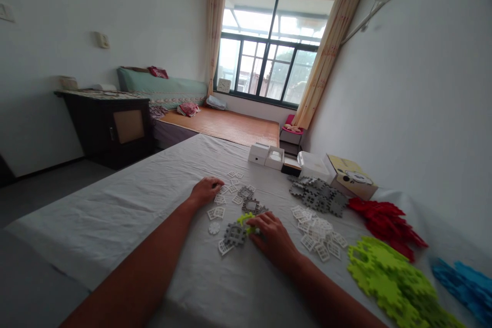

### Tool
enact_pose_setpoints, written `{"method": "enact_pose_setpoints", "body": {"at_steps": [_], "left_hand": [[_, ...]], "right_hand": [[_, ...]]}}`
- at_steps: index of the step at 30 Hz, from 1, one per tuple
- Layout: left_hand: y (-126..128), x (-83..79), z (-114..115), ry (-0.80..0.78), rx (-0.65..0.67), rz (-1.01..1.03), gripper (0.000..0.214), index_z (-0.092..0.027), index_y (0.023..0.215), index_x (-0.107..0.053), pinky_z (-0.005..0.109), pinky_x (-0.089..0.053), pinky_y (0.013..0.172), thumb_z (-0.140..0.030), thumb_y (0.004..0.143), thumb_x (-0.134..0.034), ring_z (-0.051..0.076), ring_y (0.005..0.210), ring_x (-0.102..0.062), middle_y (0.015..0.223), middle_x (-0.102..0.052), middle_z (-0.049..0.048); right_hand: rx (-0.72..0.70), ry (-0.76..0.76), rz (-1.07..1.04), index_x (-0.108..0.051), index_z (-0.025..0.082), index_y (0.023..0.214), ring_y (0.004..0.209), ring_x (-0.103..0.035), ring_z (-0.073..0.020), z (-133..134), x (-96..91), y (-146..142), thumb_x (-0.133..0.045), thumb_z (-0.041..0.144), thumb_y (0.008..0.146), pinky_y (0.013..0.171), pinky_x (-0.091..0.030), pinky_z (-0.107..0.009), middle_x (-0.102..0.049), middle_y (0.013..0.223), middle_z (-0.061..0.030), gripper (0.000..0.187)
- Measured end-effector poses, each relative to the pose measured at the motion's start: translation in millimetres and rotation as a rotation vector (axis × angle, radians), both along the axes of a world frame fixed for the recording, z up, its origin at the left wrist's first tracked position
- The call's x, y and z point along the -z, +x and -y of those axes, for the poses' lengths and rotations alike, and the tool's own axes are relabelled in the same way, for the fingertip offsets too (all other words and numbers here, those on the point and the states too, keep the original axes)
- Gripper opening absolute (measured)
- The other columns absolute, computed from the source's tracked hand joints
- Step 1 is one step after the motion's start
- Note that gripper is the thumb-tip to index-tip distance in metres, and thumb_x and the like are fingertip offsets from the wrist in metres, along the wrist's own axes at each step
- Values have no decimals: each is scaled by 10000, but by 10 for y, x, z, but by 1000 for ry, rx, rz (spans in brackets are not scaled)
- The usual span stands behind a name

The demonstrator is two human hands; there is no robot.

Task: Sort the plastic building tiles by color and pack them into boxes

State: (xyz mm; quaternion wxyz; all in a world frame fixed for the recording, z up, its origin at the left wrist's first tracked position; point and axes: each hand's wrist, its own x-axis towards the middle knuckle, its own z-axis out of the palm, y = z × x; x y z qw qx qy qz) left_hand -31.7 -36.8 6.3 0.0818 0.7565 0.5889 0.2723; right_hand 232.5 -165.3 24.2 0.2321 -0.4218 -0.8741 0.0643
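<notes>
My left hand [206,189] rests on the white sheet [126,215], fingers curled over small white puzzle tiles [225,189]; what it grips, if anything, is hidden. My right hand [272,234] lies palm down with its fingers pinched on a lime-green tile [245,220], pressed against a grey tile [234,234]. More grey tiles [251,206] and white tiles lie loose between the two hands.
To the right lie heaps of white [319,236], grey [319,195], red [386,220], lime-green [388,277] and blue [467,284] tiles. White boxes [267,155] and a cardboard box [351,177] stand at the far edge. A dark cabinet [111,125] stands left.
</notes>
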Motion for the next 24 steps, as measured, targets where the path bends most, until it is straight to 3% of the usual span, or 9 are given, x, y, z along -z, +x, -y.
{"method": "enact_pose_setpoints", "body": {"at_steps": [13,24], "left_hand": [[3,2,11,10,16,1,293,-232,942,-703,235,-433,854,-265,789,-455,169,976,-591,1017,-691,6],[10,-2,16,6,21,-15,281,-250,935,-701,240,-417,870,-273,793,-460,165,966,-579,1019,-685,-7]], "right_hand": [[-55,-3,17,-627,269,957,926,-551,-169,-18,18,10,-492,267,880,840,-416,-318,-652,950,-17,156],[-51,26,24,-624,269,988,966,-549,-170,-36,64,15,-497,249,873,848,-416,-319,-644,1011,-25,172]]}}
